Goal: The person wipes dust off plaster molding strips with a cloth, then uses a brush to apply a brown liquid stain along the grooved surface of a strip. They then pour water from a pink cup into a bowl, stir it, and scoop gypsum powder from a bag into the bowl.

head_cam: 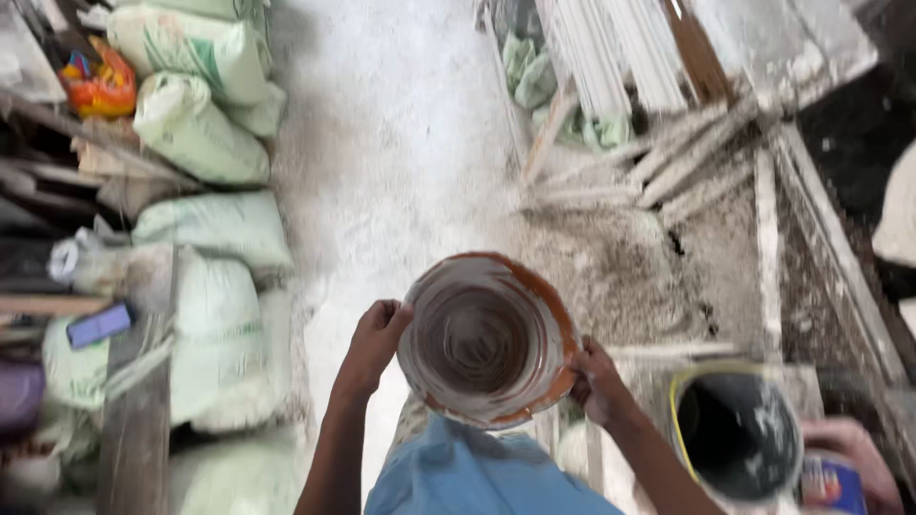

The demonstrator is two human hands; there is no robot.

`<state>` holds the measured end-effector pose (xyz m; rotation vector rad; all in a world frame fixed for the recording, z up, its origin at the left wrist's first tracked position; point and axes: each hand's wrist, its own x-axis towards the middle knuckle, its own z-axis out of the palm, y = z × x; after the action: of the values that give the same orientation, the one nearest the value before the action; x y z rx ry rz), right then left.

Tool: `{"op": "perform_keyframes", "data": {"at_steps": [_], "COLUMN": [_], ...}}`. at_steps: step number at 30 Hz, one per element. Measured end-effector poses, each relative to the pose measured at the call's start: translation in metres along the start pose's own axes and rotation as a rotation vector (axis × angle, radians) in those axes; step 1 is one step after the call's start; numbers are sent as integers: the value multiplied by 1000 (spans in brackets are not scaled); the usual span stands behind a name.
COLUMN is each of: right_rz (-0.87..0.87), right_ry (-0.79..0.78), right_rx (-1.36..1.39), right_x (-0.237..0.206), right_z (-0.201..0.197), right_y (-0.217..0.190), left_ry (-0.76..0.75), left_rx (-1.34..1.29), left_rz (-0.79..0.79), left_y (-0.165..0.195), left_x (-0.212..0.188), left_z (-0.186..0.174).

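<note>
Two hands shared one round orange bowl (487, 339), smeared white inside and held level near the body over the dusty floor (382, 172). The left hand (374, 341) curled its grip on the left rim; the right hand (596, 380) clasped the right rim. The bowl lay squarely between them, neither hand nearer. A dark bucket (737, 434) stood just right.

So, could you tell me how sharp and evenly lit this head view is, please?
Head view: soft motion blur throughout; the orange bowl held by the left hand and right hand is smeared; the white dusty floor looks washed out; corners dark.
</note>
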<state>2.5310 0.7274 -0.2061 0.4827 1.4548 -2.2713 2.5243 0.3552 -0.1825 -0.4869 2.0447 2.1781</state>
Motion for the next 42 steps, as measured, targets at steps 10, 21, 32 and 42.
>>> {"op": "perform_keyframes", "data": {"at_steps": [10, 21, 32, 42], "right_rz": [-14, -8, 36, -5], "right_ry": [22, -223, -174, -71], "right_rx": [109, 4, 50, 132], "right_x": [299, 686, 997, 1264], "right_z": [120, 238, 394, 540], "right_y": [-128, -311, -438, -549], "left_ry": [-56, 194, 80, 366], "left_rx": [-94, -229, -512, 685], "left_rz": [-19, -141, -95, -6], "left_y": [172, 232, 343, 475], "left_x": [323, 670, 1014, 1368], "left_z": [-57, -85, -188, -331]}}
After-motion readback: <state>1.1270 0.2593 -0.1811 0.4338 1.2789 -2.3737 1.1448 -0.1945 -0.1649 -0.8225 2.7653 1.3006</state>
